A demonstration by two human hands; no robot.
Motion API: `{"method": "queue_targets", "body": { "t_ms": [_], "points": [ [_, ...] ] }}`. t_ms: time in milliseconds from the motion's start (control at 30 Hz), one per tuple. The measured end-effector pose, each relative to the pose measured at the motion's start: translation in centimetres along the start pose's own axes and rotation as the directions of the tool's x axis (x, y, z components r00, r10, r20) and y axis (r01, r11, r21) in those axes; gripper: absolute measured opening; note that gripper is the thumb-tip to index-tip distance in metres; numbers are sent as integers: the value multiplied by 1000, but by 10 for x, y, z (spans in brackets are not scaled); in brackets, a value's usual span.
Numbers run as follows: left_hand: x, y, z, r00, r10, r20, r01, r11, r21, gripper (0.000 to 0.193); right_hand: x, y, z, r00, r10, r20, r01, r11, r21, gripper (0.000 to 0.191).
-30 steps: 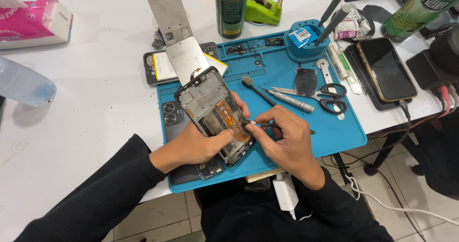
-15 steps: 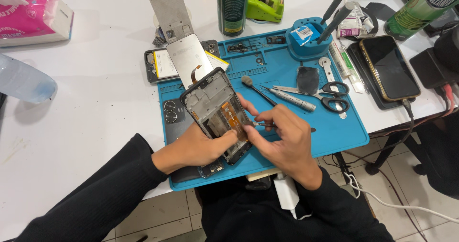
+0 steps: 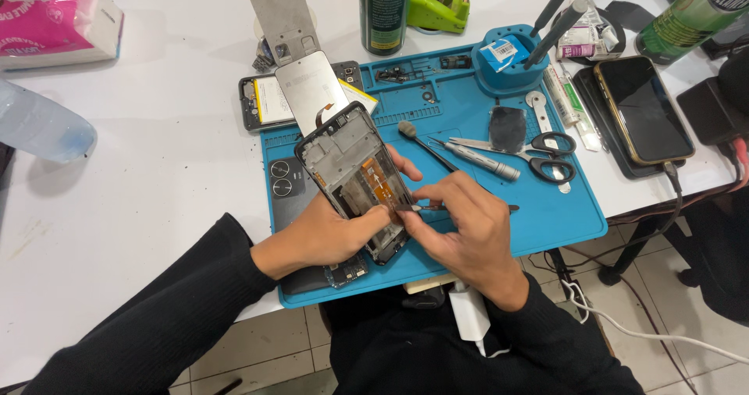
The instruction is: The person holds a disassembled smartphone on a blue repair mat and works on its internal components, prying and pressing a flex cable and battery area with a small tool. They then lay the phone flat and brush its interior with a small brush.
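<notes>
Holding phone frame [image 3: 355, 178], tweezers [image 3: 417, 207]; pink package [image 3: 58, 24] far-left.

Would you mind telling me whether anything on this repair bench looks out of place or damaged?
Nothing looks spilled or broken. The opened phone frame is tilted up in the left hand while the right hand works tweezers inside it. One oddity: a white charger block hangs off the table edge.

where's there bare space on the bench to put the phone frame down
The white table is bare between the pink tissue pack, the plastic bottle and the blue mat. The mat's lower right corner, below the scissors, is free too. Its top edge and the table right of it are crowded with tools and a phone.
</notes>
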State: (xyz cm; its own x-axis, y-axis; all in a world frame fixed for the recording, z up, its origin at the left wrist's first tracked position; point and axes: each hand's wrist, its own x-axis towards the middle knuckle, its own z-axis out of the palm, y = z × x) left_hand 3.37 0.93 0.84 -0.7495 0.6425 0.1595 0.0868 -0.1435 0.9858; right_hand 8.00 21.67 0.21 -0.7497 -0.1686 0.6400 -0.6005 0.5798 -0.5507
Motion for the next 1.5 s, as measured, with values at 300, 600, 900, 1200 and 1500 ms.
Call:
{"method": "queue_targets", "body": {
  "t_ms": [300, 600, 900, 1200, 1500],
  "points": [
    [-1, 0, 1, 999, 33, 17, -33, 999, 6, 49, -1, -1, -1, 994, 107, 7, -107, 993, 52, 17],
    [-1, 0, 2, 997, 51, 54, -47, 996, -74, 47, -2, 3, 0, 989, 146, 12, -146, 986, 84, 16],
    [4, 1, -6, 999, 27, -28, -27, 1000, 3, 47, 2, 1, -2, 998, 50, -26, -49, 999, 5, 25],
    [9, -8, -15, 993, 70, -96, -67, 997, 28, 45, -2, 5, 2, 998, -56, 40, 61, 985, -162, 30],
    [14, -10, -12, 978, -22, -208, 25, 1000, 9, 41, -3, 7, 4, 989, -19, 147, 46, 981, -186, 47]
  ]
}}
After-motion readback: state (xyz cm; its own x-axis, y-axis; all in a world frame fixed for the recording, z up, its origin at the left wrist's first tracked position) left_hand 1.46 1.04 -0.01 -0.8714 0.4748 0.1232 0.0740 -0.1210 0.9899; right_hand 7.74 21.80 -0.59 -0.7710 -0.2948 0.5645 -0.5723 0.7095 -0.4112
